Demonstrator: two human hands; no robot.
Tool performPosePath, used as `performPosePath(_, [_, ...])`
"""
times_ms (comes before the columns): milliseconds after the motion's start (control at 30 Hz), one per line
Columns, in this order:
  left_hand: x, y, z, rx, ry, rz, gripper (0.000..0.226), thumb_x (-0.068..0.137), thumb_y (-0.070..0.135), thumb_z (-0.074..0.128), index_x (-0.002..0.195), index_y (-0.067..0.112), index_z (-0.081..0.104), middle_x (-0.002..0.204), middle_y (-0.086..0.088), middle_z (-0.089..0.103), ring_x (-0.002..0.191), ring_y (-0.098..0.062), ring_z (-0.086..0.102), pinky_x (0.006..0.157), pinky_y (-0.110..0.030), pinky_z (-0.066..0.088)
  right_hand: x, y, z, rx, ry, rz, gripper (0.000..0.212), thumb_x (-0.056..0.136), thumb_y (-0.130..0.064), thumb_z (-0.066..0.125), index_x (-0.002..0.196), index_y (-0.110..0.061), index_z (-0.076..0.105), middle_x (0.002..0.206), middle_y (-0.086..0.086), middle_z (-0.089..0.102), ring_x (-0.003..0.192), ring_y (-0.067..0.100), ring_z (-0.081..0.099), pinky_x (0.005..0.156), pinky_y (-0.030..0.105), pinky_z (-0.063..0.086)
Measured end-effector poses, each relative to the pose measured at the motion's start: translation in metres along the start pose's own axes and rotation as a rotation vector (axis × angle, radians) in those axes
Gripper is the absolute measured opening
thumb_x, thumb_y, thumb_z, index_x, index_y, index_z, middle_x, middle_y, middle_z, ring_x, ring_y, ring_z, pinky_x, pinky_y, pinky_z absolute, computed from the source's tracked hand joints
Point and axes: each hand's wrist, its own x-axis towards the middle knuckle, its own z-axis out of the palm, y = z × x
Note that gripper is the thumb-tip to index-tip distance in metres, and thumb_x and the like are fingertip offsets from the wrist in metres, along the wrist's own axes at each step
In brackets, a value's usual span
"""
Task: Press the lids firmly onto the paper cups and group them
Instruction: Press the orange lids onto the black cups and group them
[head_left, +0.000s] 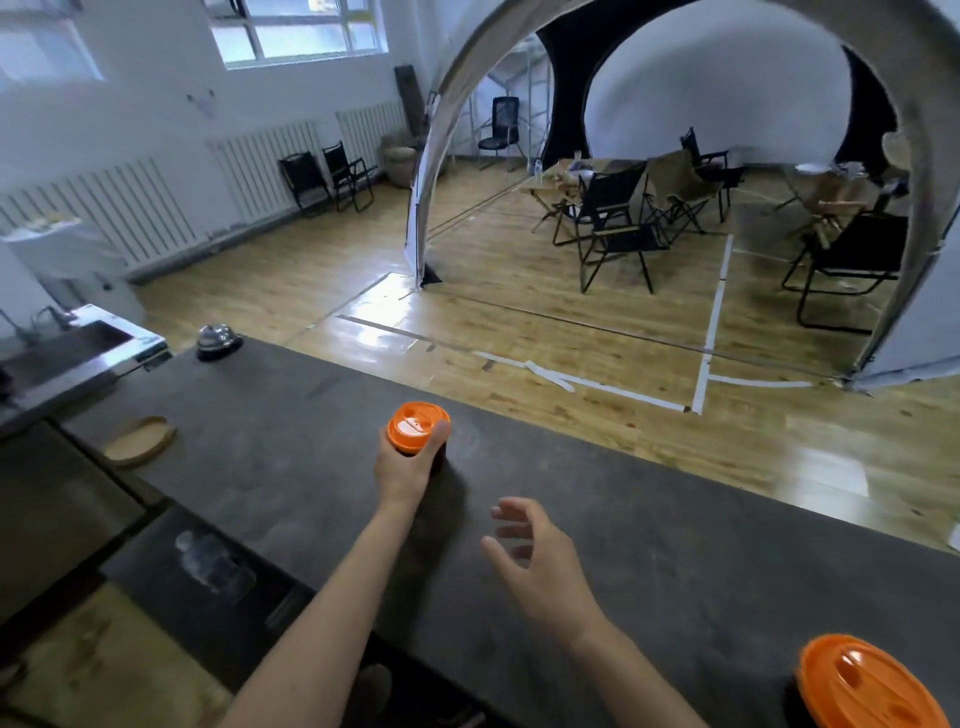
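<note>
A near cup (867, 686), lidded in orange, stands at the right of the dark surface (675, 571). The right grip (540, 561) hovers spread, holding nothing. Farther out, the left grip (402, 470) wraps the far cup (439, 458), whose orange lid (415, 426) is on.

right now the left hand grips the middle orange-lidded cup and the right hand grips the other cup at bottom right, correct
Not quite. The left hand does grip the middle orange-lidded cup, but the right hand grips nothing: in the head view it hovers open above the counter, apart from the other cup at bottom right.
</note>
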Motion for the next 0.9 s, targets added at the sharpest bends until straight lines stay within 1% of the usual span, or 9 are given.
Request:
performPosePath(67, [0.020,0.001,0.002,-0.023,-0.006,0.006,0.080,0.079,0.047,0.083,0.142,0.013,0.047,0.133,-0.006,0.059,0.122,-0.025,0.057,0.107,-0.037,0.043,-0.002,0.002,0.002,0.015,-0.017,0.004,0.031,0.094,-0.024,0.073,0.114,-0.040,0.057,0.116,-0.017,0.068,0.104,-0.001,0.065,0.087,0.019,0.053])
performPosePath(133, [0.030,-0.002,0.008,-0.052,-0.014,-0.004,0.080,0.081,0.046,0.082,0.144,0.013,0.047,0.136,-0.007,0.059,0.124,-0.024,0.057,0.105,-0.034,0.042,-0.005,0.007,0.000,0.017,-0.025,0.007,0.027,0.094,-0.023,0.073,0.115,-0.035,0.061,0.114,-0.017,0.069,0.104,0.000,0.065,0.088,0.021,0.054])
performPosePath(233, [0.034,-0.001,0.022,-0.083,-0.052,-0.023,0.082,0.083,0.050,0.079,0.148,0.015,0.043,0.138,-0.003,0.056,0.124,-0.019,0.053,0.102,-0.030,0.038,-0.007,0.012,-0.007,0.024,-0.016,0.018,0.022,0.095,-0.020,0.071,0.112,-0.032,0.063,0.112,-0.015,0.070,0.104,0.000,0.066,0.088,0.022,0.055])
performPosePath(400, [0.030,0.005,0.050,-0.091,-0.157,-0.024,0.099,0.073,0.066,0.072,0.153,0.020,0.036,0.151,-0.005,0.049,0.139,-0.026,0.047,0.111,-0.036,0.034,-0.009,0.011,-0.017,0.037,-0.005,0.032,0.018,0.097,-0.021,0.069,0.112,-0.030,0.065,0.111,-0.015,0.070,0.102,0.000,0.065,0.089,0.023,0.055])
performPosePath(533, [0.031,0.000,0.055,-0.094,-0.165,-0.016,0.094,0.080,0.062,0.072,0.154,0.018,0.035,0.153,-0.006,0.048,0.140,-0.027,0.045,0.111,-0.034,0.032,-0.019,0.005,-0.029,0.033,0.014,-0.012,0.017,0.097,-0.022,0.069,0.112,-0.029,0.066,0.110,-0.014,0.070,0.101,0.003,0.066,0.087,0.022,0.054])
performPosePath(633, [0.025,-0.001,0.047,-0.159,-0.123,-0.010,0.113,0.071,0.075,0.074,0.154,0.011,0.032,0.150,-0.007,0.049,0.136,-0.022,0.048,0.115,-0.034,0.035,-0.038,-0.008,-0.045,-0.015,0.052,-0.108,0.018,0.097,-0.025,0.068,0.115,-0.024,0.067,0.112,-0.014,0.070,0.105,0.004,0.066,0.089,0.022,0.053])
performPosePath(667, [0.018,-0.002,0.043,-0.189,-0.118,-0.014,0.109,0.077,0.068,0.074,0.155,0.008,0.028,0.152,-0.008,0.046,0.138,-0.022,0.046,0.117,-0.036,0.035,-0.048,-0.013,-0.054,-0.039,0.079,-0.146,0.020,0.097,-0.027,0.066,0.116,-0.023,0.067,0.113,-0.014,0.069,0.107,0.004,0.066,0.090,0.022,0.052])
performPosePath(767, [-0.004,-0.020,0.032,-0.169,-0.141,-0.016,0.080,0.099,0.024,0.065,0.158,0.002,0.015,0.163,-0.016,0.029,0.149,-0.025,0.034,0.123,-0.041,0.029,-0.087,-0.029,-0.090,-0.090,0.214,-0.242,0.021,0.097,-0.026,0.065,0.117,-0.019,0.069,0.112,-0.013,0.070,0.109,0.005,0.066,0.092,0.021,0.051])
performPosePath(900, [-0.050,-0.054,0.019,0.337,-0.194,0.136,0.075,0.098,0.013,0.067,0.156,-0.004,0.024,0.159,-0.025,0.034,0.146,-0.038,0.036,0.120,-0.047,0.028,-0.138,-0.016,-0.151,-0.228,0.534,-0.319,0.023,0.095,-0.024,0.067,0.116,-0.014,0.068,0.118,-0.007,0.068,0.114,0.013,0.066,0.096,0.029,0.051])
